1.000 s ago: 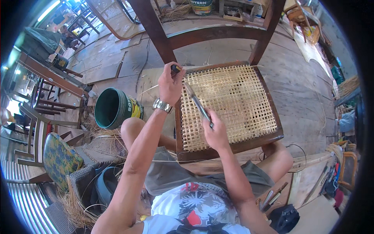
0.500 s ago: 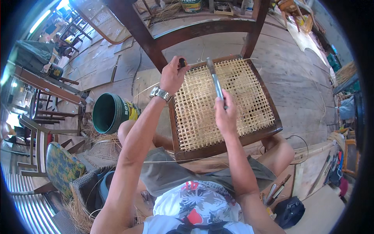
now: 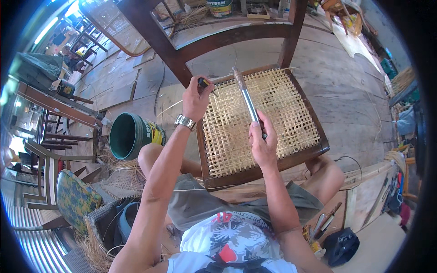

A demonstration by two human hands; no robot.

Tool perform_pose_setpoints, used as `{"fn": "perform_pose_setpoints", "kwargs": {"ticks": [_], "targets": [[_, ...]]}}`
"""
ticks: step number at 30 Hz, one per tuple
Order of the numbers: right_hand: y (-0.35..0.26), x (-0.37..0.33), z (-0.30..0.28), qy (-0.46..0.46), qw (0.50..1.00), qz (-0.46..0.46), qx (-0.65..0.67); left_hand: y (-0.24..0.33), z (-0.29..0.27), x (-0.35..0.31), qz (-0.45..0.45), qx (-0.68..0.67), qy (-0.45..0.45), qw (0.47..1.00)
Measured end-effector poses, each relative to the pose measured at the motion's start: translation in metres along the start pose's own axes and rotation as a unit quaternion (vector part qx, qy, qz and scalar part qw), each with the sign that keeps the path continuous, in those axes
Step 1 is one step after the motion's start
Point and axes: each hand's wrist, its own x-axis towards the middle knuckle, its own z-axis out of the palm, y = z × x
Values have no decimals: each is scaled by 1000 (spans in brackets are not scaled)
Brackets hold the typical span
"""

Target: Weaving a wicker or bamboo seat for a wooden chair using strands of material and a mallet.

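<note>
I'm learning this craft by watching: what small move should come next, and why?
Perhaps bring the silver-shafted tool leftward to tap the dark handle: the right hand holds the tool apart from that handle, which the left hand grips by the back-left corner of the woven seat.

The floor [image 3: 350,95] is of wide, greyish-brown boards, their seams showing at the right. At the left, flat sheets [image 3: 111,93] of thin wood lie over it, edges overlapping. 1 dark cord [image 3: 157,95] runs loosely along it. 1 green bucket [image 3: 119,136] sits on it, its mouth in view, with straw-coloured scraps [image 3: 125,167] strewn just beside its base. Near the right edge, 1 thin, pale strand [image 3: 379,119] lies curled on the boards. Toward the far end are 1 more heap of fibre [image 3: 191,19] and, near it, another bucket [image 3: 221,10], cut off by the upper edge.
</note>
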Motion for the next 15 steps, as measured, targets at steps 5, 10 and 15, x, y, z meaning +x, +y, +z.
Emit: {"fn": "perform_pose_setpoints", "kwargs": {"ticks": [5, 10, 15], "targets": [[3, -2, -13, 20, 999, 16, 21, 21, -10, 6, 5, -64, 29, 998], [7, -1, 0, 20, 999, 33, 16, -9, -10, 12, 1, -30, 13, 999], [16, 3, 5, -1, 997, -18, -74, -5, -6, 15, 4, -15, -32, 999]]}}
